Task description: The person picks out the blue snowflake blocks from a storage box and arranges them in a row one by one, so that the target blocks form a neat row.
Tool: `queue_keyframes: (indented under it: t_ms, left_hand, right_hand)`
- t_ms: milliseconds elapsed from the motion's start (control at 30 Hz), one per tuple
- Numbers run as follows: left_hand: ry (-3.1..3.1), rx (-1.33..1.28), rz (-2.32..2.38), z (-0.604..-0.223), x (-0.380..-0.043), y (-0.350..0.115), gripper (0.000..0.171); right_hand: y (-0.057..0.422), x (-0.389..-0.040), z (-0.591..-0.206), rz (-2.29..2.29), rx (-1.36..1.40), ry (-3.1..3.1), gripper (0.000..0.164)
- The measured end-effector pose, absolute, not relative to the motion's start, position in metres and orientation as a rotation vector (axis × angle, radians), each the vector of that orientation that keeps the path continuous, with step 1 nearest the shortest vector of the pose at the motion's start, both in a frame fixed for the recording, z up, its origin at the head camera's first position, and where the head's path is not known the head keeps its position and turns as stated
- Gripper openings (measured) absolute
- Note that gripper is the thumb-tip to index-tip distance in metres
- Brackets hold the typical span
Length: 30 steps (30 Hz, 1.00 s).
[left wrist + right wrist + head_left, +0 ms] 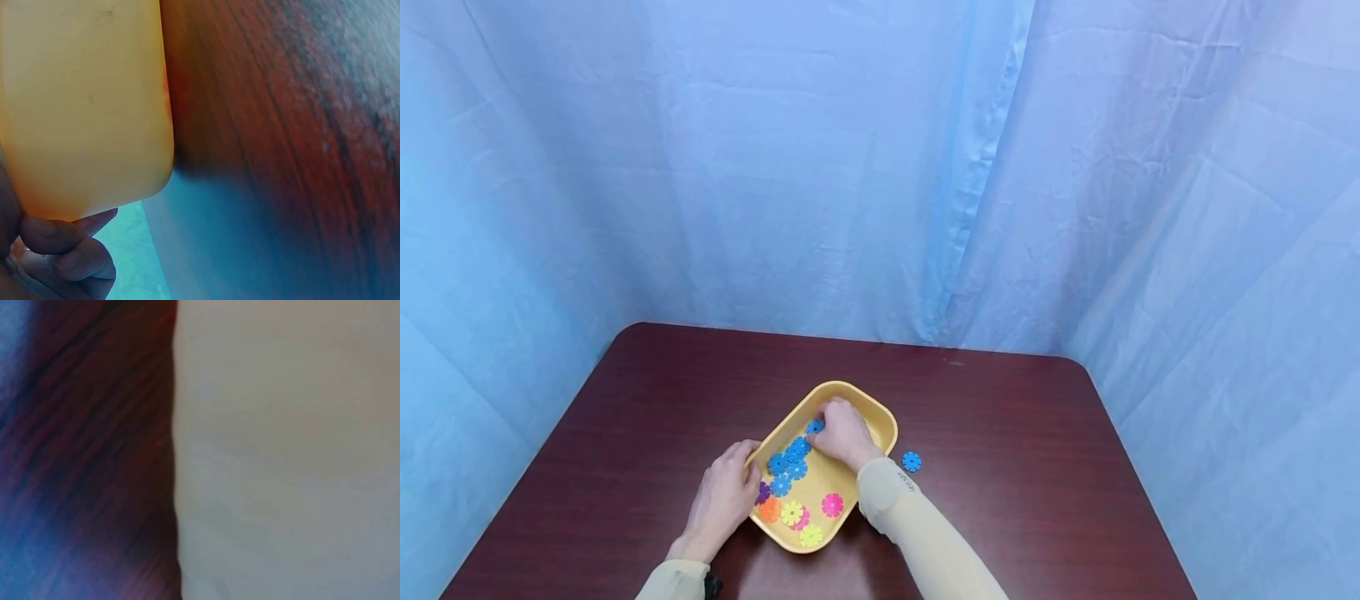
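My left hand (pixel 722 497) grips the left side of a yellow plastic tray (pixel 882 413), which sits at a slant on the table; in the left wrist view, curled fingers (pixel 81 253) touch the tray's outer wall (pixel 90 112). Inside the tray, my right hand (pixel 844 431) has its thumb and finger around a blue interlocking disc (pixel 815 426); its other fingertips are hidden. Several more blue discs (pixel 796 469) lie along the tray's left side. Toward the near end are yellow discs (pixel 811 535), pink discs (pixel 832 504), an orange disc (pixel 769 510) and a purple disc (pixel 763 492).
One loose blue disc (pixel 912 462) lies on the dark wooden table (pixel 1037 492), just right of the tray. Blue curtains (pixel 820 167) hang behind the table and along both sides. A blurred pale surface (pixel 287 450) fills most of the right wrist view.
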State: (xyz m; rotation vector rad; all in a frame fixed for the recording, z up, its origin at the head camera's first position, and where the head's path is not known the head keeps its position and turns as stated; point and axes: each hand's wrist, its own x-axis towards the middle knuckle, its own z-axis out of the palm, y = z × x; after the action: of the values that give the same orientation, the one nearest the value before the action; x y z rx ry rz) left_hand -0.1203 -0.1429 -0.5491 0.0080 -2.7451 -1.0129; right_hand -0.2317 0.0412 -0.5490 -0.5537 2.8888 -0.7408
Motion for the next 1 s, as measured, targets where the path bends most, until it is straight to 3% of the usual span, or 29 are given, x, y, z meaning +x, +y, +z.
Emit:
queue_keyframes:
  t_ms: [1000]
  left_hand:
    - [-2.754,0.012,-1.015,-0.548,-0.121,-0.143,0.024]
  right_hand:
    - [0.073,-0.226,-0.5,-0.995,-0.74,2.95,0.032]
